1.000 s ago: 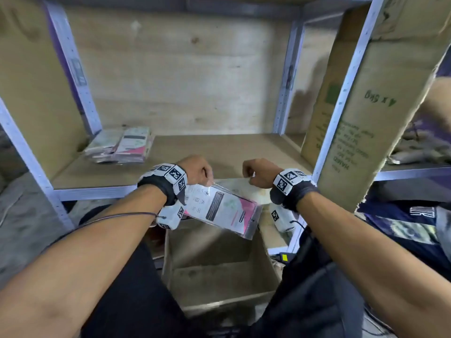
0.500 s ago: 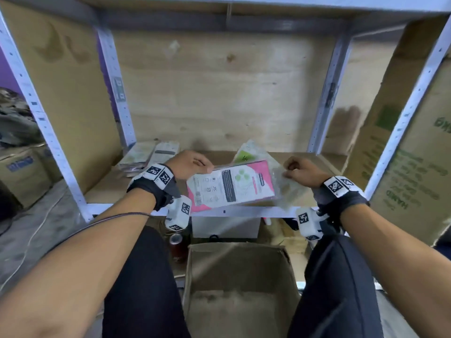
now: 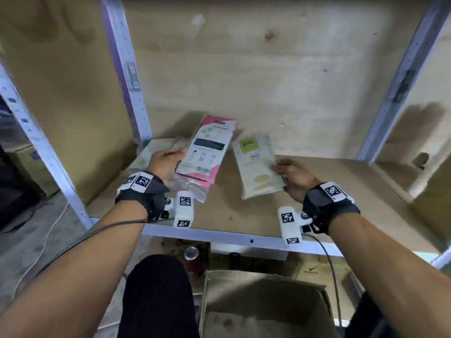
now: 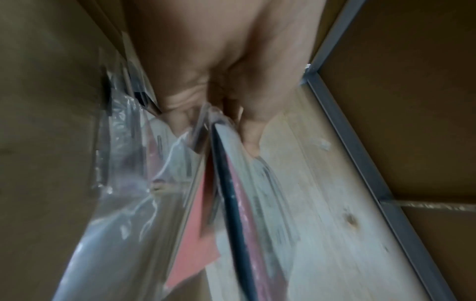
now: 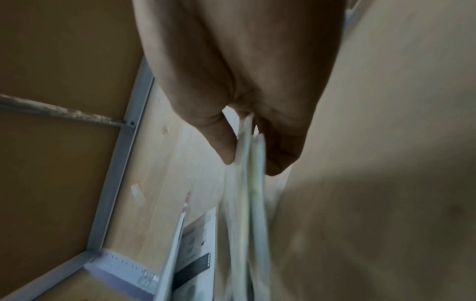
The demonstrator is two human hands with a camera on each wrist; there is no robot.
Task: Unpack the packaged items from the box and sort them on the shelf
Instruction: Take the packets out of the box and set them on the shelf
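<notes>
- Fingers (image 3: 179, 151) of the left hand (image 3: 166, 162) are curled round the left edge of the pink-and-white packets (image 3: 207, 150); the left wrist view shows thumb on one face and fingers on the other, pinching several flat packets in clear sleeves together.
- Pink-and-white packets: held tilted above the shelf board (image 3: 317, 191), over its left half, top end leaning toward the back panel (image 3: 268, 81). Whether the lower end touches the shelf board cannot be told.
- Right hand (image 3: 292, 176): thumb and fingers pinch the right edge of the cream packets (image 3: 256, 167), which carry a green label near the top. The right wrist view shows at least two thin packets clamped together.
- Cream packets: held over the middle of the shelf board, just beside the pink-and-white packets and apart from them.
- Stack of packets (image 3: 156, 152): lies flat on the shelf board at its far left corner, behind the left hand.
- Cardboard box (image 3: 263, 306): stands open on the floor below the front edge of the shelf board, between the person's knees.
- Red can (image 3: 192, 259): stands below the shelf board, just beyond the cardboard box.
- Both wrists carry black straps with white marker blocks.
</notes>
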